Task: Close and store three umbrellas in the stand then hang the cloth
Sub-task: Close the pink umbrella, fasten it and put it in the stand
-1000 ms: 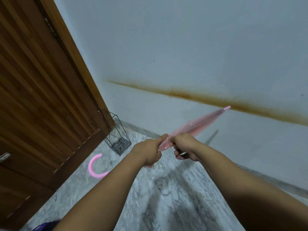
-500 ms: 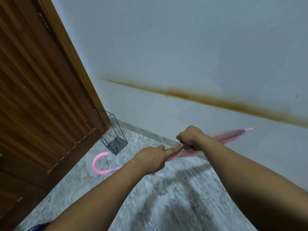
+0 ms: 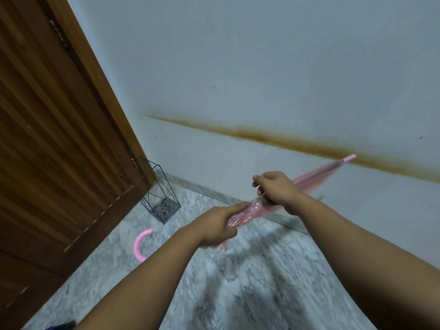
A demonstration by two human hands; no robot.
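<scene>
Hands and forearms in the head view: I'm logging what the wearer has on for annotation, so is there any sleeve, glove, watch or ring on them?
Nothing worn is visible. The left hand and right hand are bare, with no gloves. Both forearms are uncovered up to the frame edge, with no sleeves, and no watch or band at either wrist. No ring shows on the fingers that are in view, though some are hidden.

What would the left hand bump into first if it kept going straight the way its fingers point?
Probably the right hand. The left hand grips the folded pink transparent umbrella and points up-right along it, where the right hand holds the same canopy just ahead. Depth is unclear.
</scene>
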